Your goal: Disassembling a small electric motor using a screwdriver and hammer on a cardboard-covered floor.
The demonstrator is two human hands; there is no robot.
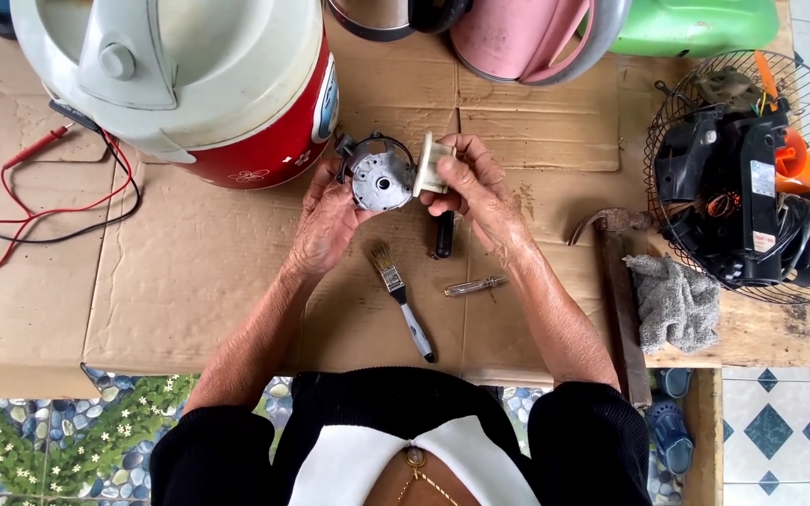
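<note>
I see the round grey motor housing clamped in the left hand above the counter; the right hand fingers pinch a cream plastic part against its side. Fitting looks underway; alignment matters next. Paintbrush, small screwdriver on cardboard, tiled floor.
</note>
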